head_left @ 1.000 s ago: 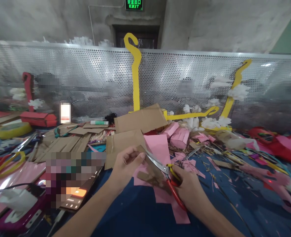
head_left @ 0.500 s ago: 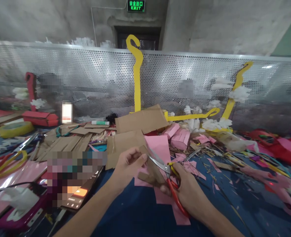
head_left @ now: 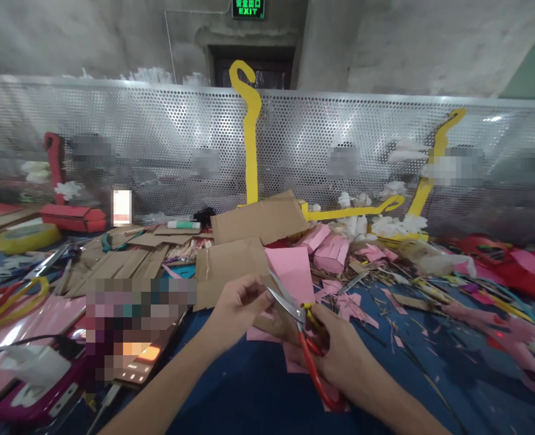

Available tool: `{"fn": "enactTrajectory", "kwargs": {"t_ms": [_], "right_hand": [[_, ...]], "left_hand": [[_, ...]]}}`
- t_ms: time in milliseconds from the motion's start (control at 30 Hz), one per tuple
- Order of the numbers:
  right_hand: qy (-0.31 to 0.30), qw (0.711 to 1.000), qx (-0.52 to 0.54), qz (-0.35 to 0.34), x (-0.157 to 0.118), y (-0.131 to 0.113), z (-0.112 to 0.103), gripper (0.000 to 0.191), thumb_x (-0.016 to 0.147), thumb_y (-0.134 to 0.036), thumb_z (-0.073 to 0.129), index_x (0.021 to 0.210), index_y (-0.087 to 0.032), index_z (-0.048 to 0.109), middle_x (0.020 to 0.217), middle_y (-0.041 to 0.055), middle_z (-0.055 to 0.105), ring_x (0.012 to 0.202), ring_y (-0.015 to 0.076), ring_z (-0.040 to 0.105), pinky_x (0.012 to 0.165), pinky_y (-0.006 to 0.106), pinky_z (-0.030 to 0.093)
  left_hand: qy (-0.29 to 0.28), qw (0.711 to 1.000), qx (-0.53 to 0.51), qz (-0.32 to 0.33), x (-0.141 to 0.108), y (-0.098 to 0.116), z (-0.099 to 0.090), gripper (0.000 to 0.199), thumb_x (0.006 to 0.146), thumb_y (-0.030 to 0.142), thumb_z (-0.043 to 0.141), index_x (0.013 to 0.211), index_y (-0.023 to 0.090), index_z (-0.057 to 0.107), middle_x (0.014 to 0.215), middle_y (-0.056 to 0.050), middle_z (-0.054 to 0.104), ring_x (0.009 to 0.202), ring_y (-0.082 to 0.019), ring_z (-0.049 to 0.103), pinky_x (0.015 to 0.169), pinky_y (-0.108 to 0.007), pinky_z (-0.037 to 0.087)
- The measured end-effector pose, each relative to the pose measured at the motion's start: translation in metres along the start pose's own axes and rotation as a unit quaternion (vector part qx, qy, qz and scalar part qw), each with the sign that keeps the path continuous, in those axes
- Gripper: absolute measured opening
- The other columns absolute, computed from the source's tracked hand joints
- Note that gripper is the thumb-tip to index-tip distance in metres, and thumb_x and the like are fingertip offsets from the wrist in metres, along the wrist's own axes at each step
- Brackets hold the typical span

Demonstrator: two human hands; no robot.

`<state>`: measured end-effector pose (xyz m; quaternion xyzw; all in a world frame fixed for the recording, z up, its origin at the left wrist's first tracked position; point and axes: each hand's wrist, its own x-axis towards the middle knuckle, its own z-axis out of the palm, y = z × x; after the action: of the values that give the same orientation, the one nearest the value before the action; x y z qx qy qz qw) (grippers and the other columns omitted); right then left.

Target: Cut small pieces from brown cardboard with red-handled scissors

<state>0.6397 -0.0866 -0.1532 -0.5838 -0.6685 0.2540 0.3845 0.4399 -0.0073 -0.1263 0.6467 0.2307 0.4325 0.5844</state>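
My left hand has its thumb and fingers closed on a small brown piece of cardboard, partly hidden by the hand and blades. My right hand grips scissors with red and yellow handles. Their blades point left, parted at the tips, with the cardboard between or just under them; I cannot tell exactly which. Beneath both hands lie pink paper pieces. Just behind, a larger sheet of brown cardboard rests on the blue table.
A yellow hook-topped stand rises at the back before a perforated metal screen. At right lie a pink glue gun and scraps. On the left are a phone, a purple power strip and a second pair of scissors.
The scissors have shifted slightly left and their handles have swung lower. My right hand has turned a little with them. The left hand has moved slightly right and down.
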Motion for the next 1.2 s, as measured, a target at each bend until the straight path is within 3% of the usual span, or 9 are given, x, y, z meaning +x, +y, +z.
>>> {"fn": "enactTrajectory", "kwargs": {"t_ms": [467,1033,1200], "right_hand": [[-0.007,0.998,0.059,0.033,0.000,0.003,0.005,0.034,0.063,-0.017,0.075,0.077,-0.023,0.045,0.072,-0.0062,0.055,0.058,0.0110,0.051,0.051,0.021,0.042],[0.021,0.999,0.041,0.020,0.001,0.007,0.006,0.029,0.061,-0.017,0.071,0.076,-0.021,0.047,0.073,-0.0042,0.053,0.060,0.0113,0.046,0.051,0.020,0.038],[0.017,0.999,0.038,0.015,0.002,0.008,0.004,0.022,0.064,-0.017,0.067,0.076,-0.020,0.049,0.074,-0.0016,0.057,0.066,0.0139,0.050,0.055,0.021,0.042]], "left_hand": [[0.043,0.999,0.008,0.019,0.000,-0.012,-0.002,0.019,0.087,0.032,0.069,0.089,0.014,0.070,0.081,-0.008,0.073,0.073,-0.017,0.067,0.071,-0.030,0.053],[0.044,0.999,-0.005,0.018,-0.001,-0.007,0.002,0.024,0.086,0.038,0.071,0.088,0.014,0.069,0.079,-0.007,0.072,0.071,-0.017,0.067,0.069,-0.030,0.053],[0.044,0.999,0.011,0.024,-0.002,-0.008,0.001,0.024,0.088,0.037,0.069,0.083,0.014,0.068,0.075,-0.006,0.070,0.068,-0.016,0.065,0.066,-0.028,0.054]]}}
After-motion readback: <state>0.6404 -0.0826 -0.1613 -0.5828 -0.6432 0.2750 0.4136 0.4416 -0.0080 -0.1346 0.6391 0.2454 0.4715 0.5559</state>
